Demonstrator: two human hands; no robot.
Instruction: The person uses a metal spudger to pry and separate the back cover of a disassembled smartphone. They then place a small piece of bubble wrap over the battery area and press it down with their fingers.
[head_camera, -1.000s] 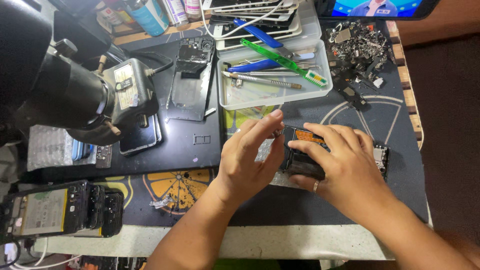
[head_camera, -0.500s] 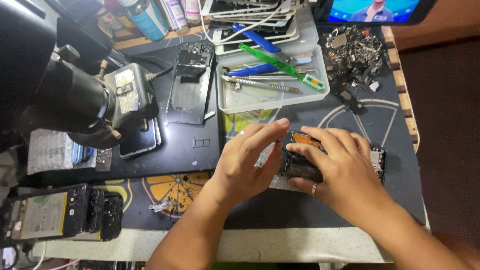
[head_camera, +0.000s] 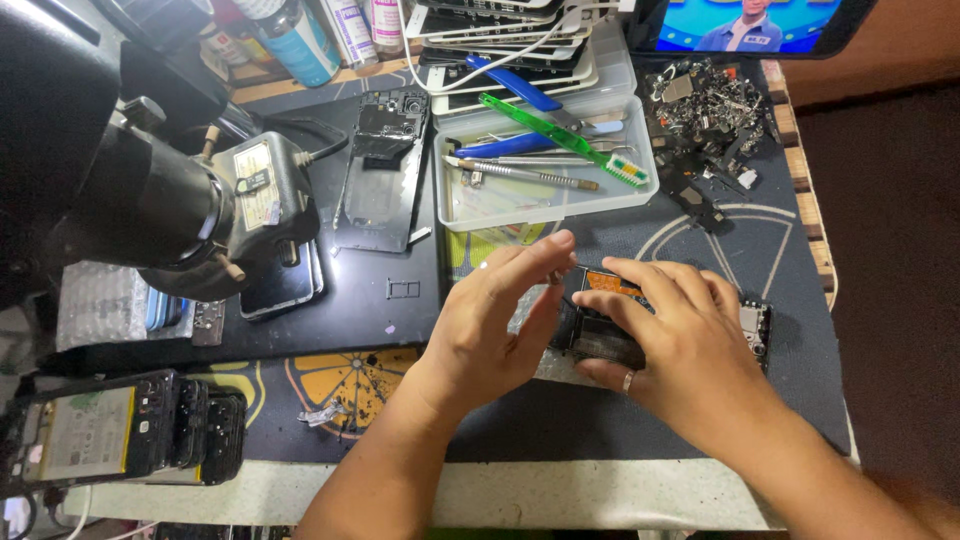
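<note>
An opened phone (head_camera: 602, 322) with dark inner parts and an orange strip lies on the dark work mat (head_camera: 700, 420) near the table's front. My right hand (head_camera: 668, 335) lies flat over it, fingers pressing and gripping its body; a ring is on one finger. My left hand (head_camera: 495, 320) is just to its left, fingers extended and apart, fingertips reaching the phone's upper left corner. What the fingertips touch is hidden between the hands.
A clear tray (head_camera: 540, 205) behind the hands holds a green toothbrush (head_camera: 560, 138), blue-handled tools and a screwdriver. A phone back frame (head_camera: 378, 170) lies on a black mat. A microscope (head_camera: 170, 200) stands at left, opened phones (head_camera: 120, 430) at front left, scrap parts (head_camera: 710, 110) at back right.
Both hands stay on the opened phone. The left hand's fingers have shifted slightly at its upper left corner; the view has moved a little.
</note>
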